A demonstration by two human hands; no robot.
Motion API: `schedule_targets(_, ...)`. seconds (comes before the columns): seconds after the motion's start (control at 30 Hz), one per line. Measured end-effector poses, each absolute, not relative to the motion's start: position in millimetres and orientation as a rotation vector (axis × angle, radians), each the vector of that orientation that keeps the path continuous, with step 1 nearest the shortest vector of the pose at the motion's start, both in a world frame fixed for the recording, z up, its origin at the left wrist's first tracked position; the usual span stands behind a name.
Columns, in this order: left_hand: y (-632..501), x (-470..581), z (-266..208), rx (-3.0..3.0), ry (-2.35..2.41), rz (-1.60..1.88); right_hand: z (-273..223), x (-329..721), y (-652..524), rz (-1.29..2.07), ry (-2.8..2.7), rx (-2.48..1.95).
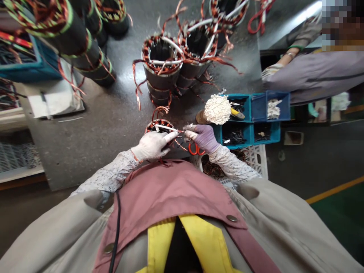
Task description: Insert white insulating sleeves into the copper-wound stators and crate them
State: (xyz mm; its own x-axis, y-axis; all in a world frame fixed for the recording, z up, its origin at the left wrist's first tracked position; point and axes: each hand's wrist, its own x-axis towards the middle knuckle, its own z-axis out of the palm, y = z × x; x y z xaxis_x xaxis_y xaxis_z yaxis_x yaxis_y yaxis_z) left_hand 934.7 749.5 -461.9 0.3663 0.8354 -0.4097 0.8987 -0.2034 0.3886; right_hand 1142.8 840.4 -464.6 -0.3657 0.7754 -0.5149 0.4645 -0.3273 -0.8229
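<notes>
In front of my body a motor stator [159, 123] stands on the bench, its rim wound with copper wire. A thin white insulating sleeve [164, 127] crosses its top, and a copper lead reaches out to the right. My left hand [153, 145], in a white glove, lies over the near side of the stator, fingertips closed at the sleeve's right end. Opposite it, my right hand [203, 137], in a purple and white glove, pinches the copper lead [181, 131]. Red-handled scissors [195, 148] lie just below my right hand. The fingertips partly hide the lead.
Several wound stators [162, 81] stand farther back, more [93, 64] at the left. A bundle of white sleeves [217, 109] and blue bins [236, 143] are at the right. A co-worker's sleeve [313, 76] shows beyond. A blue crate [47, 62] and white pad [54, 99] sit left.
</notes>
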Motion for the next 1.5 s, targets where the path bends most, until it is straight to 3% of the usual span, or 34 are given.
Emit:
schedule_targets(0.17, 749.5, 933.9, -463.9, 2.109, 1.480, -0.167, -475.7, 1141.1, 848.2, 1.459, -2.046, -1.442)
schedule_targets(0.37, 747.8, 934.5, -465.0, 2.129, 1.486, -0.116, -476.8, 1160.7, 841.9, 1.978, -1.445, -1.472)
schedule_targets(0.77, 746.3, 934.0, -468.4, 2.135, 1.482, -0.064, -482.8, 1156.8, 837.5, 2.229, -0.967, -1.499)
schedule_targets(1.3, 746.2, 934.2, -468.2, 2.138, 1.473, -0.047, -459.2, 1146.8, 843.5, 1.908, -1.440, -1.608)
schedule_targets(1.5, 746.5, 934.4, -467.4, 2.117, 1.478, -0.061, -464.2, 1159.6, 851.3, 2.013, -1.514, -1.592)
